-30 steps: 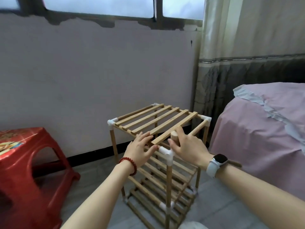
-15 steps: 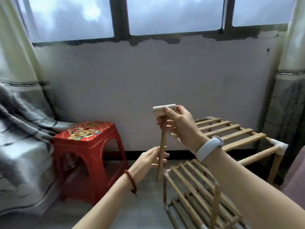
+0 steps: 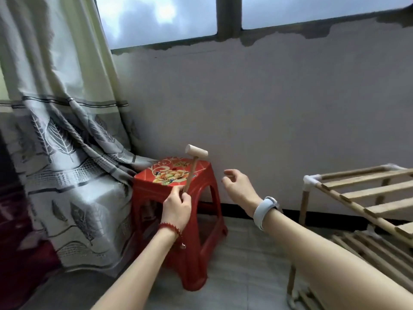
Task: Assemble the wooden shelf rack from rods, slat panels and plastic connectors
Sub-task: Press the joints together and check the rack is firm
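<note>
Item one: the wooden mallet (image 3: 194,163). We are seeing it held nearly upright, tipped slightly right at the top, with its pale cylindrical head uppermost and its handle running down in front of the red stool (image 3: 178,198).

Item two: the left hand (image 3: 176,209). We are noting that it is pinching the lower end of the mallet handle between thumb and curled fingers; a red bead bracelet (image 3: 171,228) is circling its wrist.

Item three: the right hand (image 3: 238,186). We are finding it held in the air just right of the mallet, apart from it, grasping nothing, its fingers hanging loosely curled. A white watch band (image 3: 264,211) is sitting on that wrist.

Item four: the wooden shelf rack (image 3: 362,198). We are seeing it standing on the floor at the right edge, well apart from both hands, its top slat panel in place and a white plastic connector (image 3: 310,182) capping the near left corner above an upright rod; lower slats are showing beneath.

Item five: surroundings. The stool is standing on the tiled floor against the grey wall (image 3: 268,108), its printed top facing up, and a leaf-patterned curtain (image 3: 67,153) is hanging just left of it.
</note>
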Available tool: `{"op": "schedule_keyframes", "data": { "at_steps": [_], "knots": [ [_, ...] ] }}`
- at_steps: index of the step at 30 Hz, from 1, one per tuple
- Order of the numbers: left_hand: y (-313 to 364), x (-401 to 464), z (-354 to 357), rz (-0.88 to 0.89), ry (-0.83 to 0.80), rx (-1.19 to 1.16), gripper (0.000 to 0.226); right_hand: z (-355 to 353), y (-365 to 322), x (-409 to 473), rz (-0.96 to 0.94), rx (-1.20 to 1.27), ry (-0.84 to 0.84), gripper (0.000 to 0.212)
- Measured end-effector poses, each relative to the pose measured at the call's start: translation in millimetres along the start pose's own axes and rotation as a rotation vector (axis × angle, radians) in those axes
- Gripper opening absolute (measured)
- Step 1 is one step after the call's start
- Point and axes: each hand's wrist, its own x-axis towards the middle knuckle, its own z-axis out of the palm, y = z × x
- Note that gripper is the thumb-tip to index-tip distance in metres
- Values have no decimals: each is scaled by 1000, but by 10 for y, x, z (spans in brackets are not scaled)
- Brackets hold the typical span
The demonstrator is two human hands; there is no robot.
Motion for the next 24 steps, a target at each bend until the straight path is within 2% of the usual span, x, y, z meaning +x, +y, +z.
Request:
{"op": "schedule_keyframes", "data": {
  "at_steps": [5, 9, 13, 16, 24],
  "knots": [
    [-700, 859, 127, -7, 162, 209, 25, 742, 533, 624, -177, -470, -187, 42],
    [-1233, 1516, 353, 45, 186, 360, 28, 1254, 844, 1325, -322, -610, -291, 50],
    [-1592, 2009, 565, 134, 207, 516, 29, 1679, 1040, 1830, -336, -723, -409, 57],
    [-1765, 2225, 682, 218, 154, 627, 28, 1807, 1199, 1996, -353, -763, -437, 58],
    [-1809, 2297, 618, 108, -86, 774, 40, 1716, 1226, 2057, -346, -638, -469, 54]
  ]
}}
